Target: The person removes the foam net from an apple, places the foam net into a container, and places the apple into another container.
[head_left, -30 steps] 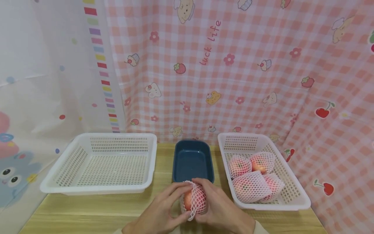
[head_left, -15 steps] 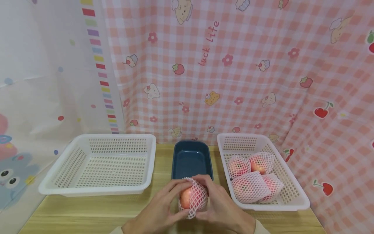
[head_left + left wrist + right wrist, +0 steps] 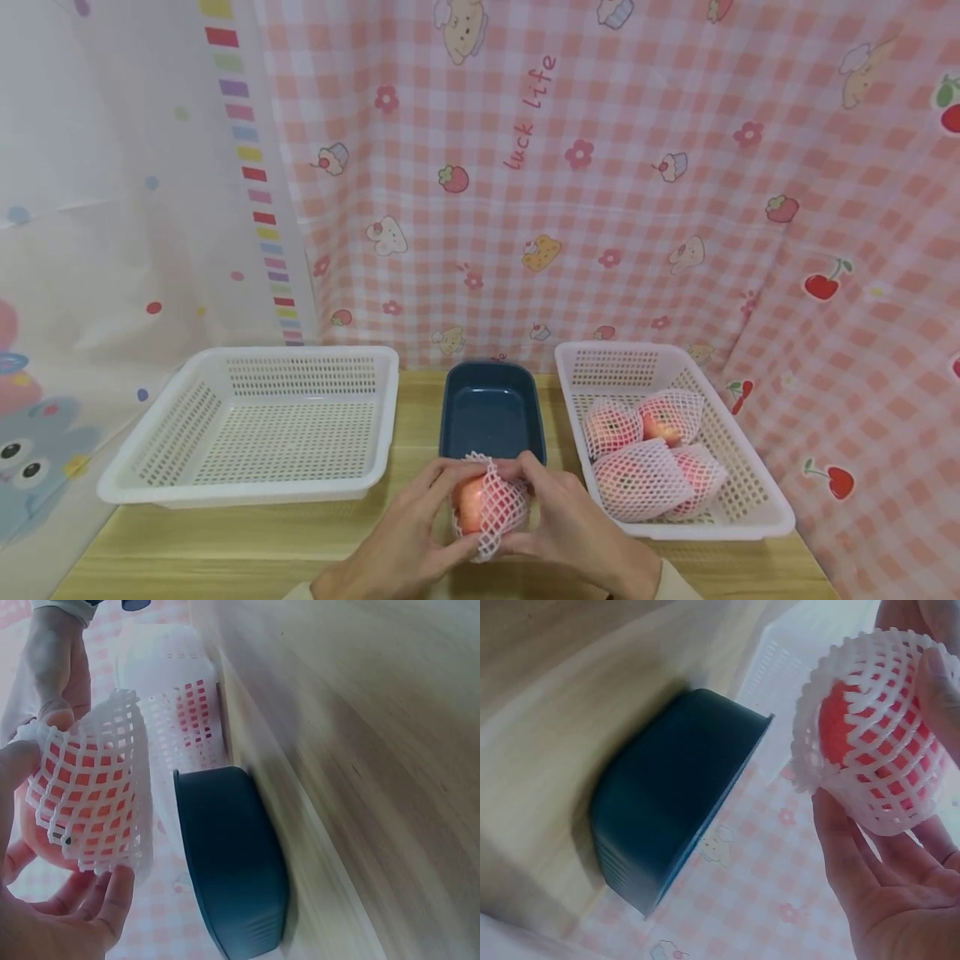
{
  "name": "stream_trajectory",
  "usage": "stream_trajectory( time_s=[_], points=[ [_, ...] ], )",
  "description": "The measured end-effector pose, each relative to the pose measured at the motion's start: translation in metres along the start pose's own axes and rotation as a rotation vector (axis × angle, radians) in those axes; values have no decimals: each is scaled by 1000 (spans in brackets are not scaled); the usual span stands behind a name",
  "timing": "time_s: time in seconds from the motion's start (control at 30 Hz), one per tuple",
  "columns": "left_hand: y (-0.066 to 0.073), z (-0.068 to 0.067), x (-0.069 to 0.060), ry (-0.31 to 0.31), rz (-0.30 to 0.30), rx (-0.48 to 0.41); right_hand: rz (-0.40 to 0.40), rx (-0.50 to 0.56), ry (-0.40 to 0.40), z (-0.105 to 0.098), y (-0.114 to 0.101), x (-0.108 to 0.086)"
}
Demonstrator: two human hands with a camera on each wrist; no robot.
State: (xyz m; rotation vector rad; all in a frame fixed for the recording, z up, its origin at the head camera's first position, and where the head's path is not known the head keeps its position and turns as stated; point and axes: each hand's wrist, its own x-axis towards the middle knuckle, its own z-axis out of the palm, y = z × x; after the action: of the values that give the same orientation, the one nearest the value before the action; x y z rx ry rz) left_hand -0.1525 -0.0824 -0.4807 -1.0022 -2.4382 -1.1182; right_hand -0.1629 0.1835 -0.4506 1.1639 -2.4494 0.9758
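Observation:
A red apple (image 3: 469, 505) sits between my two hands, partly covered by a white foam net sleeve (image 3: 501, 505). Bare skin of the fruit shows on its left side, where the mesh lies open. My left hand (image 3: 408, 532) holds that side, thumb low and fingertips at the top edge. My right hand (image 3: 581, 529) grips the netted side with thumb and curled fingers. In the right wrist view the mesh (image 3: 900, 727) wraps most of the apple, its rim standing loose around the bare patch. Just beyond the hands stands a dark blue tray (image 3: 491, 417) with nothing in it.
To the right, a white plastic basket (image 3: 742, 467) contains several apples in foam nets (image 3: 641, 479). Another white basket (image 3: 292, 433), with nothing in it, stands at left. All rest on a wooden table (image 3: 247, 542) before a pink checked cloth (image 3: 487, 217).
The apple has shifted slightly left and turned in my hands. The right fingers have moved along the net's top. Baskets and tray stay put while the head view drifts slightly.

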Motion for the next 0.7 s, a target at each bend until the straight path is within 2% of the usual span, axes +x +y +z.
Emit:
stream_trajectory(
  time_s=[0.2, 0.47, 0.7],
  points=[
    [-1, 1, 0, 55, 47, 22, -21, -14, -21, -7, -3, 3],
    [-3, 0, 0, 106, 101, 47, -80, -29, 35, -15, -5, 8],
    [-4, -1, 0, 131, 74, 75, -53, 29, 47, -20, -5, 12]
  ],
)
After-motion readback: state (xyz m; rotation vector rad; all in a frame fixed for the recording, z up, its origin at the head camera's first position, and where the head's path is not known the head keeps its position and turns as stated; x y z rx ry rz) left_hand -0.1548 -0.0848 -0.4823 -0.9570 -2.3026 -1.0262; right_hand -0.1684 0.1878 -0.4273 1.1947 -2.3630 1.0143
